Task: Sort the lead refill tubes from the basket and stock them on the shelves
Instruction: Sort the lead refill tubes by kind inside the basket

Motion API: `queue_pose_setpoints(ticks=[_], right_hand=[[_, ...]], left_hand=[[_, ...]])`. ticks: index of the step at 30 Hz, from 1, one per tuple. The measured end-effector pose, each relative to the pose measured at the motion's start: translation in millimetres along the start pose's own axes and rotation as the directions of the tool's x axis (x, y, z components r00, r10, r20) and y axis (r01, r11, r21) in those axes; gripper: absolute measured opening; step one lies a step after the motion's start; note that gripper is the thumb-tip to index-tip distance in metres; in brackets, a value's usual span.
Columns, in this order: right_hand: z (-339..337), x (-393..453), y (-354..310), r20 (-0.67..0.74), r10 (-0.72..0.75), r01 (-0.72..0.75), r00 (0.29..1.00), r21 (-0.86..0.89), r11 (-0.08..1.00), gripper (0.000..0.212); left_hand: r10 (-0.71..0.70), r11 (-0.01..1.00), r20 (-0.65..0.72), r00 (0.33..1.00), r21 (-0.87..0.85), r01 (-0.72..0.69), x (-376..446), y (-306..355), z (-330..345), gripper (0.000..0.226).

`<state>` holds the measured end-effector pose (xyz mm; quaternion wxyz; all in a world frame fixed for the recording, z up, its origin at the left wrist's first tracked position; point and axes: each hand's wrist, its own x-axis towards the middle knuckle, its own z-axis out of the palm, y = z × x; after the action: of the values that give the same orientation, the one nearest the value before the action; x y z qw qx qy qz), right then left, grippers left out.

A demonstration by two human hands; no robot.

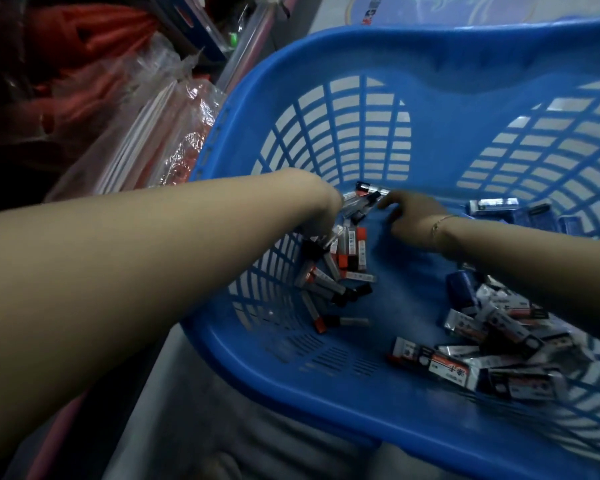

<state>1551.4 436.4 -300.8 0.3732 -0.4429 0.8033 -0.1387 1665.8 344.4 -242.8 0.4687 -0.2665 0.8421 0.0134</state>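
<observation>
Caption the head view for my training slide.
Both hands reach into a blue basket, sorting lead refill tubes.

Dim light; plastic-wrapped red goods point(94, 74) stacked left, pale floor point(329, 8) beyond

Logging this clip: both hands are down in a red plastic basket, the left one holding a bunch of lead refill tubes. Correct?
Not quite: the head view shows the basket is blue, not red. The left hand does hold lead refill tubes, with the right hand beside it.

Head view looks steeply down (close) into the basket point(326, 393).
</observation>
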Motion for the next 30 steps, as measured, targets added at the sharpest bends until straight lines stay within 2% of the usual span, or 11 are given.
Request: queue_pose_setpoints(ticks=[5, 7, 9, 11, 13, 16, 18, 21, 23, 26, 30], right_hand=[[10.0, -4.9, -6.4, 0.167, 0.021, -0.008, 0.986, -0.078, 0.997, 0.036], [2.8, -8.9, -14.9, 0.239, -0.026, 0.052, 0.971, -0.103, 0.993, 0.037], [-25.5, -9.2, -17.9, 0.229, -0.042, 0.105, 0.972, -0.268, 0.958, 0.039], [-66.7, -11.8, -11.6, 0.116, -0.059, 0.106, 0.991, -0.456, 0.884, 0.040], [-102.6, -19.0, 2.0, 0.066, -0.045, 0.077, 0.997, -0.647, 0.759, 0.044], [-122.2, -39.6, 20.9, 0.163, 0.191, 0.036, 0.968, -0.842, 0.538, 0.050], [-119.8, -47.8, 31.2, 0.191, 0.278, 0.035, 0.942, -0.876, 0.481, 0.061], [-111.6, -53.9, 47.5, 0.189, 0.259, 0.029, 0.947, -0.855, 0.518, 0.085], [-100.2, -56.6, 58.2, 0.164, 0.289, -0.025, 0.943, -0.832, 0.554, 0.099], [-78.5, -59.8, 61.3, 0.101, 0.372, -0.174, 0.923, -0.751, 0.637, 0.105], [-65.5, -58.8, 47.3, 0.068, 0.413, -0.278, 0.908, -0.640, 0.717, 0.089]], left_hand=[[-0.013, 0.999, 0.080, 0.997, -0.045, 0.017, 6.0, 4.2, 5.5, 0.024], [-0.009, 0.999, 0.042, 0.999, -0.051, 0.011, 6.1, 6.8, 3.2, 0.023], [-0.012, 0.999, -0.043, 0.999, -0.051, 0.010, 0.5, 11.2, -2.9, 0.015], [0.042, 0.999, -0.151, 0.988, -0.023, -0.046, -8.2, 20.6, -13.9, 0.017], [0.200, 0.980, -0.264, 0.944, 0.070, -0.188, -8.8, 36.6, -24.7, 0.028], [0.368, 0.926, -0.405, 0.837, 0.078, -0.370, -0.8, 72.5, -34.5, 0.045], [0.351, 0.902, -0.430, 0.832, -0.085, -0.424, 6.3, 102.0, -38.3, 0.060], [0.217, 0.846, -0.380, 0.899, -0.387, -0.367, 17.6, 139.2, -42.2, 0.083], [0.131, 0.848, -0.345, 0.930, -0.447, -0.285, 26.4, 152.2, -39.4, 0.088], [0.071, 0.811, -0.326, 0.943, -0.532, -0.245, 36.3, 159.3, -29.0, 0.071], [0.054, 0.700, -0.310, 0.949, -0.666, -0.257, 35.4, 160.2, -19.9, 0.053]])
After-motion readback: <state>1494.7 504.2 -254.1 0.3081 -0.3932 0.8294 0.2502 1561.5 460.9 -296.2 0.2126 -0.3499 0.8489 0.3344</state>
